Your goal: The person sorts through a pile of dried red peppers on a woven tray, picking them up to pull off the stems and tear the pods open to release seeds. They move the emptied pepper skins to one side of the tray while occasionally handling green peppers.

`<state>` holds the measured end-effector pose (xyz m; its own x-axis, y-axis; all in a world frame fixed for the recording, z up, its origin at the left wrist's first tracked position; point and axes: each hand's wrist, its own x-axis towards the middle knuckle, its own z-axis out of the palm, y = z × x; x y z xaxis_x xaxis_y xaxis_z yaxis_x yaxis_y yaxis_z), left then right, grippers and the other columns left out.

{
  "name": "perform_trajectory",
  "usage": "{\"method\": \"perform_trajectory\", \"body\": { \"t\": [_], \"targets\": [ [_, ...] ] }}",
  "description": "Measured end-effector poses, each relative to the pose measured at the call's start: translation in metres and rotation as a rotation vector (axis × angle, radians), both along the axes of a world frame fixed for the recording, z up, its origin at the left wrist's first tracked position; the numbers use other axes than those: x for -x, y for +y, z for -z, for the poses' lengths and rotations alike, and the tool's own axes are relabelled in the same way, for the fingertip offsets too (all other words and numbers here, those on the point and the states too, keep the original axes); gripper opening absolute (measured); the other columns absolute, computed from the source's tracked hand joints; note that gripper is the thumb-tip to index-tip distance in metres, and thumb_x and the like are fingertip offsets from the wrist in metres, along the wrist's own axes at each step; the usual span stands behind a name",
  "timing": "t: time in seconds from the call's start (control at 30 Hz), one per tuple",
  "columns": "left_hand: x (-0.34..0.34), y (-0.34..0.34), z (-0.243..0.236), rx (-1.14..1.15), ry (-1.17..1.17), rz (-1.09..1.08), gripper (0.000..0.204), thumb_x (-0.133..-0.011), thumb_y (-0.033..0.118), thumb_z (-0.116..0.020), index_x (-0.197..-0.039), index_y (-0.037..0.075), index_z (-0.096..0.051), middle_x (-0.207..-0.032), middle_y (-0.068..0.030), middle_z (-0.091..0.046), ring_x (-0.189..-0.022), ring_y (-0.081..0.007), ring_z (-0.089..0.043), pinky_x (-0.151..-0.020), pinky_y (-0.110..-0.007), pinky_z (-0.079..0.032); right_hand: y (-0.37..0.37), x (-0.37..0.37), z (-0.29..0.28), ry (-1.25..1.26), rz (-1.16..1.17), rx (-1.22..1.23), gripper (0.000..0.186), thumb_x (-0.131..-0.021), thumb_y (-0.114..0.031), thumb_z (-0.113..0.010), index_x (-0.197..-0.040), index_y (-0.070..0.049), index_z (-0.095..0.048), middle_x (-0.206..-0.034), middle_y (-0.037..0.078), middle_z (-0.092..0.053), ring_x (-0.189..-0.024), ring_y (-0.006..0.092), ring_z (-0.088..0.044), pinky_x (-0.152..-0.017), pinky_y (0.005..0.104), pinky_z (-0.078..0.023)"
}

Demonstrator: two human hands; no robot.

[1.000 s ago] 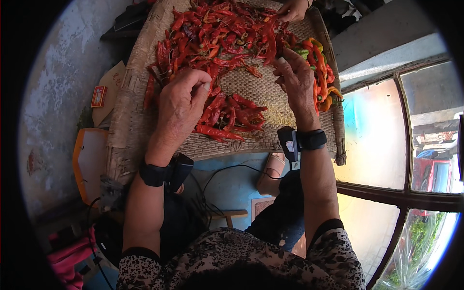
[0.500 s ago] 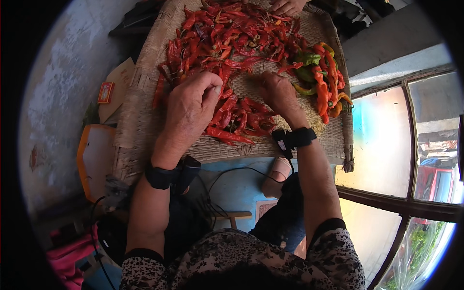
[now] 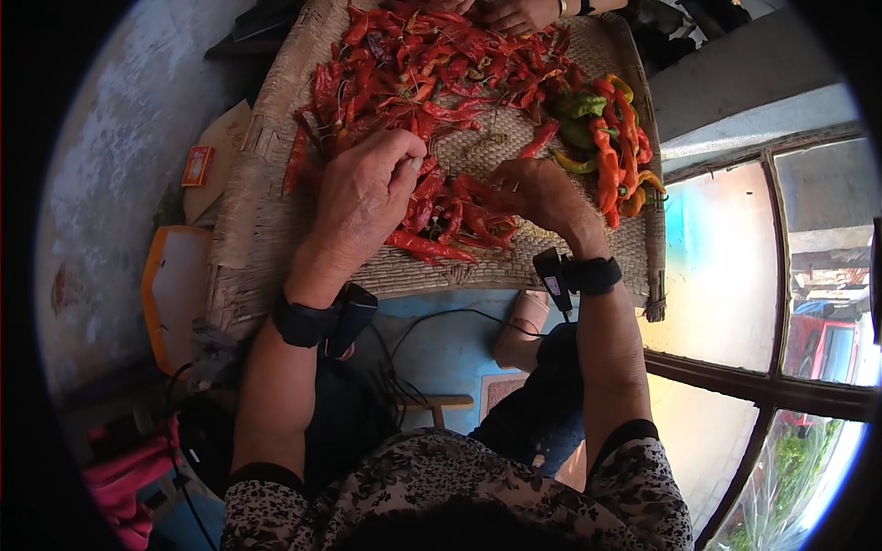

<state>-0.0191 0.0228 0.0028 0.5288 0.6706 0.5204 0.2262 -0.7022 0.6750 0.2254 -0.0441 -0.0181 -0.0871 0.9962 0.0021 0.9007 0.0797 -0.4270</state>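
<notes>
Many wrinkled red chili peppers [image 3: 436, 69] cover a woven tray [image 3: 501, 147]. A smaller group of red chili peppers [image 3: 450, 220] lies at its near side, between my hands. My left hand [image 3: 367, 193] is closed above the left of this group, thumb against curled fingers; whatever it pinches is hidden. My right hand [image 3: 551, 197] reaches down to the right of the group with bent fingers closing on a red chili pepper [image 3: 482, 193]. Its fingertips are partly hidden. Both wrists wear black straps with small boxes.
At the tray's right lies a heap of fresher green, orange and red peppers [image 3: 620, 151]. Another person's hands [image 3: 519, 14] work at the far edge. A red box [image 3: 197, 166] rests on cardboard to the left. A framed window [image 3: 735, 275] stands at the right, and a cable [image 3: 441, 317] hangs below.
My right hand has moved nearer, from over the tray's bare middle to the near chili group. My left hand barely moves. More of the other person's hands shows at the far edge.
</notes>
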Motion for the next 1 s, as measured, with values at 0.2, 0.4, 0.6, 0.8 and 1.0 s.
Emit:
{"method": "perform_trajectory", "body": {
  "t": [0.2, 0.4, 0.6, 0.8, 1.0],
  "targets": [
    [-0.004, -0.002, 0.0, -0.02, 0.027, 0.005, 0.005, -0.088, 0.001, -0.058, -0.091, 0.002, -0.054, -0.084, -0.0126, -0.063, -0.072, -0.0275, -0.064, -0.06, -0.036, -0.05, -0.006, 0.009, 0.014, -0.152, 0.067, 0.005, 0.02, -0.082, -0.02, -0.065, -0.097, -0.007, -0.063, -0.079, 0.017, -0.063, -0.077, 0.0356, -0.063, -0.066, 0.0426, -0.05],
    [-0.002, -0.001, 0.003, 0.042, 0.078, 0.012, 0.006, -0.09, 0.004, -0.056, -0.096, 0.001, -0.057, -0.083, -0.0096, -0.06, -0.069, -0.0173, -0.057, -0.062, -0.031, -0.046, 0.001, -0.005, -0.008, -0.006, 0.167, -0.216, 0.019, -0.086, -0.019, -0.063, -0.097, -0.003, -0.06, -0.072, 0.015, -0.062, -0.068, 0.0316, -0.064, -0.062, 0.0404, -0.051],
    [-0.002, -0.002, 0.005, 0.04, 0.083, 0.023, 0.005, -0.091, 0.004, -0.055, -0.095, 0.001, -0.057, -0.081, -0.0089, -0.058, -0.067, -0.0159, -0.056, -0.061, -0.031, -0.046, -0.004, 0.0, -0.017, 0.049, 0.206, -0.268, 0.022, -0.086, -0.021, -0.065, -0.101, -0.005, -0.062, -0.082, 0.015, -0.066, -0.079, 0.026, -0.065, -0.065, 0.0365, -0.051],
    [-0.003, 0.0, 0.006, 0.011, 0.07, 0.02, 0.003, -0.091, 0.003, -0.056, -0.094, 0.001, -0.056, -0.081, -0.0088, -0.058, -0.067, -0.0159, -0.055, -0.061, -0.031, -0.046, -0.015, 0.039, -0.01, 0.01, 0.012, 0.09, 0.031, -0.082, -0.032, -0.066, -0.095, -0.003, -0.067, -0.084, 0.015, -0.067, -0.078, 0.0297, -0.066, -0.072, 0.0401, -0.051],
    [-0.001, 0.0, 0.009, 0.006, 0.082, 0.014, 0.004, -0.089, 0.002, -0.057, -0.093, 0.001, -0.056, -0.08, -0.0096, -0.058, -0.067, -0.0167, -0.055, -0.061, -0.03, -0.046, -0.013, 0.031, -0.025, 0.264, 0.146, 0.109, 0.022, -0.081, -0.019, -0.066, -0.096, -0.002, -0.067, -0.082, 0.014, -0.068, -0.076, 0.0254, -0.068, -0.069, 0.036, -0.053]
  ]
}}
